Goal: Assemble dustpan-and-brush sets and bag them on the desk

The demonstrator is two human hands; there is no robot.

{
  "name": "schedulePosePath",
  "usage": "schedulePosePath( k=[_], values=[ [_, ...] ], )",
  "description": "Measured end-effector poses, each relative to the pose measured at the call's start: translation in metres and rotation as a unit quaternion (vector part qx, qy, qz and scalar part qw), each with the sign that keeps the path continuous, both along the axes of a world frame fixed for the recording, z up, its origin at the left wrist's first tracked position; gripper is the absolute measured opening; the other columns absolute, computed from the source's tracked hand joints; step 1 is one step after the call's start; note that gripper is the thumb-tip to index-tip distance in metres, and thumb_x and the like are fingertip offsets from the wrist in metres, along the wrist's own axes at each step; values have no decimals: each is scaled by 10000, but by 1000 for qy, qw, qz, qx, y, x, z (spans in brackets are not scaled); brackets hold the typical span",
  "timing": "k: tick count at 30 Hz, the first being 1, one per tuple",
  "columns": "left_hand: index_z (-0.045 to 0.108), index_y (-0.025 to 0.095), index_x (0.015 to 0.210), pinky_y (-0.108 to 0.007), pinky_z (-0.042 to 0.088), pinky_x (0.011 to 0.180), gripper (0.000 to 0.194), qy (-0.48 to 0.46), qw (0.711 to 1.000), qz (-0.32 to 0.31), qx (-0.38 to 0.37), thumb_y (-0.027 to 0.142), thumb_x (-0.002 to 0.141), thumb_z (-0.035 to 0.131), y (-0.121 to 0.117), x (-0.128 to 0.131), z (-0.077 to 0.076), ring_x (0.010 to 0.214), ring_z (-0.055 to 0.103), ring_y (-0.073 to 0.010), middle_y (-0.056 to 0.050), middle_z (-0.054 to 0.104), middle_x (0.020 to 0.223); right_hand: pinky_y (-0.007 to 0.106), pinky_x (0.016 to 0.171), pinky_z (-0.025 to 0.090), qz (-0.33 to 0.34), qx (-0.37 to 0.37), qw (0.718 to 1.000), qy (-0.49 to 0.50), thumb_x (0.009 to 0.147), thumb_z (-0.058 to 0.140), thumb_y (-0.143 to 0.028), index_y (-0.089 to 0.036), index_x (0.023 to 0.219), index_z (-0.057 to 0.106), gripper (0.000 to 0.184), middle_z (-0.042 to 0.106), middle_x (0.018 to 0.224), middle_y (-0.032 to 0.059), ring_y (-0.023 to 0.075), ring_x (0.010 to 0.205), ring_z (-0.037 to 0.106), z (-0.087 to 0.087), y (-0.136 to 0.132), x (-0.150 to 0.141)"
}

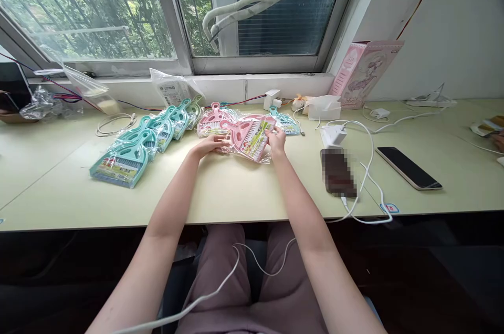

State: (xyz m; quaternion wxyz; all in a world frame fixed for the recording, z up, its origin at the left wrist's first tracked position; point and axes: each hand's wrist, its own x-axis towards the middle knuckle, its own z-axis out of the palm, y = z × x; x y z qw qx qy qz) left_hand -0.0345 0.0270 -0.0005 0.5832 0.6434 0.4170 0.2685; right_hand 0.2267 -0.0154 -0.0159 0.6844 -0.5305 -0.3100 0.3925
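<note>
A pink dustpan and brush set (244,134) in clear plastic wrap lies tilted in front of me. My right hand (276,141) grips its right edge by the bristles and printed label. At the handle end, my left hand (212,145) has its fingers closed on the wrapping; part of them is hidden. Another pink wrapped set (214,119) lies just behind it. To the left, several turquoise wrapped sets (125,158) overlap in a slanting row, with a green one (195,110) at the far end. One more turquoise set (284,121) sits behind my right hand.
A dark phone (338,172) with a white charging cable (372,158) and another phone (409,167) lie on the right. Beyond them stands a pink box (366,74). A coiled cable (116,124) and plastic bags (173,87) lie near the window.
</note>
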Motion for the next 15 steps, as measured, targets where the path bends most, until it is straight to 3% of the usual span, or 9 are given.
schedulePosePath(
  k=[3, 7, 15],
  values=[
    [747, 146, 983, -288, 592, 681, 510, 5, 1000, -15, -17, 472, 608, 865, 4, -3, -3, 804, 732, -235, -172, 741, 1005, 222, 603, 549, -50, -11, 998, 43, 738, 639, -130, -190, 988, 613, 259, 677, 834, -3, 124, 702, 660, 1, 1, 3],
    [761, 149, 916, -266, 574, 671, 500, 18, 999, -33, 2, 583, 669, 784, 1, -1, -1, 831, 732, -230, -189, 718, 1118, 228, 634, 574, -62, -2, 995, 82, 758, 603, -128, -189, 995, 592, 244, 679, 945, 26, 122, 772, 679, 3, 1, 6],
    [710, 161, 880, -291, 553, 673, 414, -36, 996, 68, 50, 529, 691, 737, 1, 8, -3, 805, 726, -221, -157, 728, 1092, 240, 655, 585, -55, 10, 990, 131, 761, 607, -100, -180, 978, 584, 232, 677, 952, 40, 122, 765, 671, 10, -3, 6]
  ],
)
